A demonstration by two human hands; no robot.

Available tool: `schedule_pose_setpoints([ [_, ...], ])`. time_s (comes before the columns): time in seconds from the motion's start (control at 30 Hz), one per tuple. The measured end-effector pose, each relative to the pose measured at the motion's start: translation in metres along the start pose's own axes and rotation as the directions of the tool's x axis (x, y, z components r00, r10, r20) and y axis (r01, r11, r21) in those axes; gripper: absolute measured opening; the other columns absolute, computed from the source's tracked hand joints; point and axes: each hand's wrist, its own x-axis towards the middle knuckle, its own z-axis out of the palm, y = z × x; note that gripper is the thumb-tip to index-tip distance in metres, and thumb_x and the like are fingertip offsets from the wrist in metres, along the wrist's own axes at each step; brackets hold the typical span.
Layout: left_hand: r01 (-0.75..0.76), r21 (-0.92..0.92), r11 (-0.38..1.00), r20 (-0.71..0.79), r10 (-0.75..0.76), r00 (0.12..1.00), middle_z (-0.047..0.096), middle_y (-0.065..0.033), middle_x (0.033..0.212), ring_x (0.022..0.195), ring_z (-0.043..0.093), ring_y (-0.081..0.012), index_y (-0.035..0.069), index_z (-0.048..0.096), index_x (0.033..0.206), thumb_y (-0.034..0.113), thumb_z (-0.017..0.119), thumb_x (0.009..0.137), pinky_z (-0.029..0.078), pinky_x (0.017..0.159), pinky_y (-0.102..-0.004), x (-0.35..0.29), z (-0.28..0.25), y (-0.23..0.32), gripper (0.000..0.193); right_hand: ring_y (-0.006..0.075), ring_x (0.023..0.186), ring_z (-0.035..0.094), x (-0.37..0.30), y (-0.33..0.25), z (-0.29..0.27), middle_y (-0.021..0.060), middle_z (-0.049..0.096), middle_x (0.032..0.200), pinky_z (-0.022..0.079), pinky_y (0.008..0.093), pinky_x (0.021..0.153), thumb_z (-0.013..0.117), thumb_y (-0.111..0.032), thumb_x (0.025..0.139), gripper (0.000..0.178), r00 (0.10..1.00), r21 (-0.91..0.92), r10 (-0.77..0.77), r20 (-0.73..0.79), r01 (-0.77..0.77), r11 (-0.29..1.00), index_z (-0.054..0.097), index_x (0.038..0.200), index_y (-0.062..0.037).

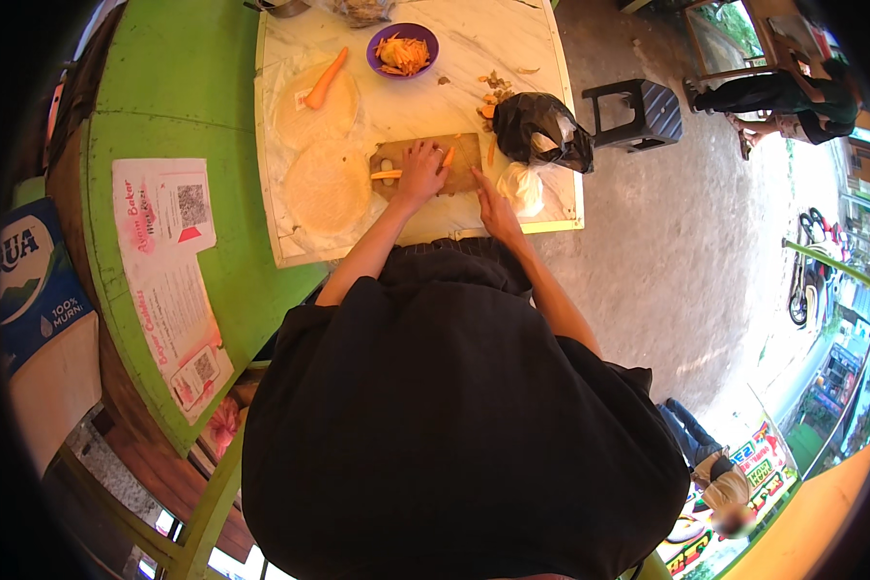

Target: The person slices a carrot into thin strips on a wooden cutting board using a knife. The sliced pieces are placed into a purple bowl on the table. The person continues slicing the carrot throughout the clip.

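Note:
My left hand [420,174] lies flat on a wooden cutting board [464,155] and presses down on an orange carrot piece [388,175] that sticks out to the left of my fingers. An orange tip [449,156] also shows by my fingertips. My right hand [494,205] rests at the board's lower right corner on the white marble table [474,58], fingers together; I cannot tell whether it holds a knife. A whole carrot [326,79] lies on a pale round plate [314,108] further off.
A purple bowl [403,50] of carrot shavings stands at the table's far side. A second pale round plate [326,186] sits left of the board. A black plastic bag [543,128], a white bag [523,186] and peelings [494,94] lie right. A dark stool [640,113] stands beyond.

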Motion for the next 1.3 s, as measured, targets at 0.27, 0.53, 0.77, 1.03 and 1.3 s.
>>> schedule_pose_setpoints([
  [0.27,-0.054,0.015,0.998,0.014,0.054,0.998,0.058,-0.0132,0.121,0.12,0.052,-0.0311,0.005,0.07,0.127,0.014,0.076,0.09,0.037,0.104,-0.0487,-0.002,0.005,0.001,0.038,0.0556,0.074,0.064,0.019,0.004,-0.02,0.0366,0.065,0.08,0.047,0.0621,0.066,0.049,-0.015,0.107,0.054,0.994,-0.182,-0.08,0.078,0.093,0.979,0.04,0.16,-0.0173],
  [0.53,-0.006,-0.055,0.998,-0.036,0.004,0.999,0.064,-0.0117,0.112,0.117,0.054,-0.0307,0.003,0.074,0.116,0.012,0.075,0.09,0.037,0.102,-0.0486,0.001,0.008,-0.003,0.028,0.0577,0.08,0.063,0.013,-0.015,-0.014,0.038,0.064,0.087,0.046,0.0623,0.069,0.046,-0.015,0.109,0.054,1.0,-0.145,-0.009,-0.008,0.007,0.989,0.037,0.162,-0.02],
  [0.77,0.203,-0.127,0.971,0.051,-0.198,0.979,0.074,-0.0075,0.09,0.105,0.062,-0.03,0.002,0.075,0.112,0.014,0.077,0.088,0.036,0.096,-0.0472,0.015,0.009,-0.005,0.027,0.0588,0.086,0.061,-0.009,-0.014,-0.017,0.0399,0.063,0.094,0.044,0.0638,0.072,0.045,-0.015,0.109,0.053,0.998,-0.062,0.04,0.041,-0.038,0.997,0.038,0.162,-0.02],
  [1.03,0.206,-0.156,0.966,0.005,-0.208,0.978,0.071,-0.0053,0.08,0.102,0.061,-0.0292,0.002,0.076,0.113,0.016,0.076,0.09,0.035,0.099,-0.0476,0.012,0.009,0.001,0.027,0.0571,0.088,0.064,-0.017,-0.003,-0.011,0.0395,0.064,0.096,0.048,0.0591,0.073,0.045,-0.016,0.109,0.051,0.999,0.013,0.02,0.033,-0.021,1.0,0.043,0.16,-0.0183],
  [1.3,0.062,-0.077,0.995,-0.002,-0.063,0.998,0.069,-0.0114,0.11,0.114,0.057,-0.0305,0.005,0.076,0.118,0.019,0.08,0.087,0.029,0.115,-0.0531,-0.004,0.004,-0.003,0.035,0.0509,0.093,0.068,-0.021,-0.004,-0.002,0.0381,0.066,0.106,0.05,0.0533,0.081,0.045,-0.017,0.11,0.049,0.995,0.089,0.057,0.088,-0.065,0.994,0.043,0.159,-0.0199],
])
